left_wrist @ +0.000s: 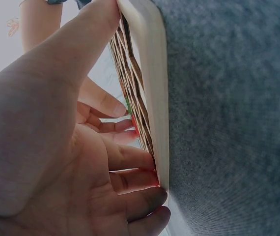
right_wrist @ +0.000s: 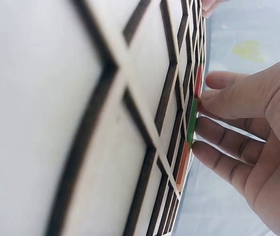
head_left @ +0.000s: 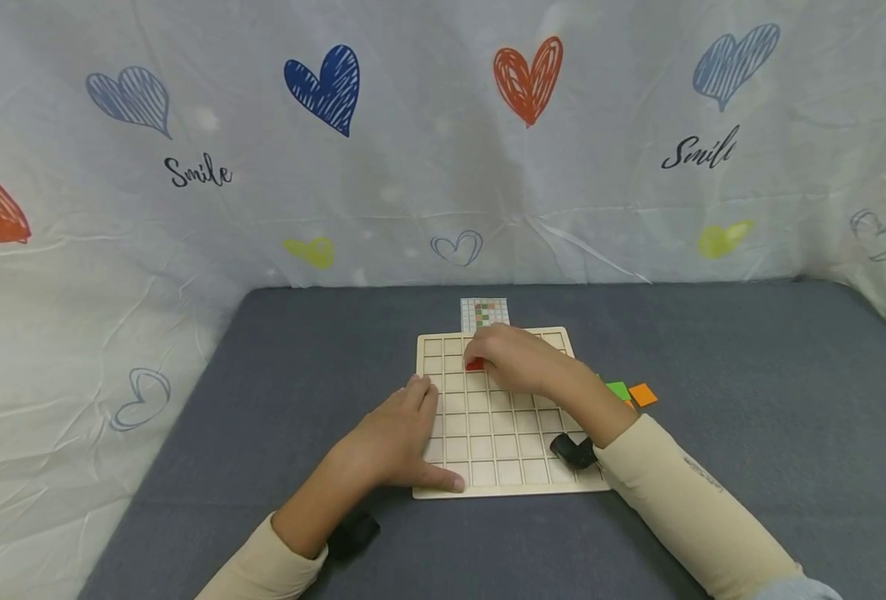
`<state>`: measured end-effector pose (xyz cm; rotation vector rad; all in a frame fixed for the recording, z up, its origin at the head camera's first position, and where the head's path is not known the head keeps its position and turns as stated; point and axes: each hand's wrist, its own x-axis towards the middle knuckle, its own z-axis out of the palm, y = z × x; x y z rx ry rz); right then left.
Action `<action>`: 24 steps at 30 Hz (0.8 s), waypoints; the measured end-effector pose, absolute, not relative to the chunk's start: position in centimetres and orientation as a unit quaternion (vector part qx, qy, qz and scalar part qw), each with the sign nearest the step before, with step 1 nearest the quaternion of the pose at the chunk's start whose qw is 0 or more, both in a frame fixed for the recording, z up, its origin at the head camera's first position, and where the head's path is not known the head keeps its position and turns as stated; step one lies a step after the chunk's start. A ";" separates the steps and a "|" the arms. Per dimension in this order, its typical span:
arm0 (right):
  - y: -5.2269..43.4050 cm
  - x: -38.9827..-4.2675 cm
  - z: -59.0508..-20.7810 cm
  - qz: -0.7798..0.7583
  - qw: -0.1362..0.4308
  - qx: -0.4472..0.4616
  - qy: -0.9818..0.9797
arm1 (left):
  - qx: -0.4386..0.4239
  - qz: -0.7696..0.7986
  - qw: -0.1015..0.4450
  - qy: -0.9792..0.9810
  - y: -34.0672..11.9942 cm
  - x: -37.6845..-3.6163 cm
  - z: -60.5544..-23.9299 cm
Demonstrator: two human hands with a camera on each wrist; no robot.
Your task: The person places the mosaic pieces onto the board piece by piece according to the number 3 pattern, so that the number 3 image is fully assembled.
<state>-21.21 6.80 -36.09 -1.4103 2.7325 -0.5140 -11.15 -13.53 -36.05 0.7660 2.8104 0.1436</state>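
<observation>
My left hand (head_left: 397, 433) rests at the left side of the wooden grid board (head_left: 458, 472), its thumb lying along the front edge and its fingers against the side rim. Over the board's upper part, my right hand (head_left: 521, 358) reaches down with fingertips on a row of flat tiles. In the right wrist view, its thumb and fingers touch a green tile (right_wrist: 192, 120) set in the grid. A red tile (right_wrist: 198, 81) and an orange tile (right_wrist: 182, 167) lie in cells on either side of it. In the head view the right hand hides most of these tiles.
A printed pattern card (head_left: 485, 310) stands just behind the board on the grey table (head_left: 322, 350). To the right lie a loose orange square (head_left: 643, 394) and a green square (head_left: 618, 390), partly behind the right forearm. A black wrist device (head_left: 573, 451) is over the board's lower right.
</observation>
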 end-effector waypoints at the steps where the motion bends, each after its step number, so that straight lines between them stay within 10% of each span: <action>1: 6.9 -21.1 -36.1 -0.168 0.012 -0.453 0.876 | 0.262 0.048 0.113 0.957 -13.5 -11.2 -36.0; 24: 8.9 -17.7 -34.9 -0.138 0.023 -0.478 0.867 | 0.267 0.049 0.097 0.958 -13.5 -11.1 -36.1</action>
